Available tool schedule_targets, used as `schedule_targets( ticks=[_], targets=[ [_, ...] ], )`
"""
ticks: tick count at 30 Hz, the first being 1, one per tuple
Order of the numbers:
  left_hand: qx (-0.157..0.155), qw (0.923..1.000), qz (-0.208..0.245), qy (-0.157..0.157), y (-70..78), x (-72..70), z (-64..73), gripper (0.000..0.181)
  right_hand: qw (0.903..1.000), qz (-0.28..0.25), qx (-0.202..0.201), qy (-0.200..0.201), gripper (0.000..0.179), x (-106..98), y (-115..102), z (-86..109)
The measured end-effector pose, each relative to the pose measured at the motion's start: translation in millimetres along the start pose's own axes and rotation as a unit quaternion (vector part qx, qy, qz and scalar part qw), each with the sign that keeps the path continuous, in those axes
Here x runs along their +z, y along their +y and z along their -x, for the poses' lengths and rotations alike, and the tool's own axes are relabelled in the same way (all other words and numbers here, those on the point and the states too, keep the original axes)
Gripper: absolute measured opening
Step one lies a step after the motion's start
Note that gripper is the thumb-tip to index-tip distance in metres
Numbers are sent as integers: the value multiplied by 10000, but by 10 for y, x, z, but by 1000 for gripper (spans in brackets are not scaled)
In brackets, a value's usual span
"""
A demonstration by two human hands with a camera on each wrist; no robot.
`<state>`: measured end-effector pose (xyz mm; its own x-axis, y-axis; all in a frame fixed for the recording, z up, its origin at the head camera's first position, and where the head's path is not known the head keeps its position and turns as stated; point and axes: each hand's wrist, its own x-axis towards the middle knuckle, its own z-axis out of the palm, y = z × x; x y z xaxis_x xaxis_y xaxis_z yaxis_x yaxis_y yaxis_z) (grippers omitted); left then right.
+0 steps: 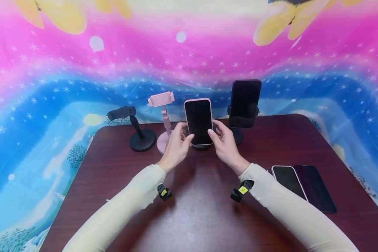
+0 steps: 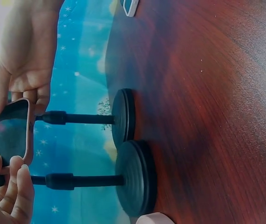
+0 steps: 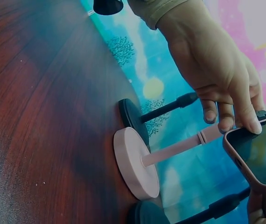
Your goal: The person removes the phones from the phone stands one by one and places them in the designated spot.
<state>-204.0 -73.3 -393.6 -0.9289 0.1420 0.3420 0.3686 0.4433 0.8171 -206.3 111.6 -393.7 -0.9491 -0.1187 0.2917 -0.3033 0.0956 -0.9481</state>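
Note:
A smartphone in a pink case [image 1: 199, 120] is upright near the back of the table, its dark screen towards me. My left hand [image 1: 177, 146] grips its left edge, thumb on the front and fingers behind. On the right edge my right hand [image 1: 225, 145] holds it the same way. Directly behind the phone stands a black phone stand, its round base [image 2: 135, 179] on the table and its pole [image 2: 93, 180] rising to the phone. Whether the stand's clamp grips the phone is hidden by the phone and hands.
To the left stand a pink phone stand [image 1: 165, 119] and a black phone stand [image 1: 141, 140] with bare holders. On the right, another black stand holds a black phone [image 1: 245, 104]. A white-edged phone [image 1: 289, 182] and a dark phone [image 1: 315, 189] lie at the table's right.

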Motion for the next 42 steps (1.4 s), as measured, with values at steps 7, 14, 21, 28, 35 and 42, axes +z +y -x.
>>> schedule_targets(
  ticks=[7, 14, 21, 28, 35, 42],
  targets=[
    [54, 10000, 46, 61, 57, -34, 38, 38, 10000, 48, 81, 8, 44, -11, -42, 18],
    [54, 9999, 139, 17, 98, -68, 74, 40, 9998, 171, 104, 28, 46, -16, -87, 61],
    [50, 9999, 68, -73, 153, -109, 136, 41, 9998, 84, -7, 157, 43, -27, -104, 130],
    [88, 9999, 48, -135, 186, -133, 232, 41, 9999, -24, -85, 138, 42, -22, -131, 224],
    [57, 9999, 64, -118, 264, -159, 319, 40, 9995, 8, -232, 218, 40, -21, -174, 316],
    [229, 9997, -80, 1, 315, -159, 391, 42, 9990, 194, -310, 263, 40, -27, -215, 397]
  ],
)
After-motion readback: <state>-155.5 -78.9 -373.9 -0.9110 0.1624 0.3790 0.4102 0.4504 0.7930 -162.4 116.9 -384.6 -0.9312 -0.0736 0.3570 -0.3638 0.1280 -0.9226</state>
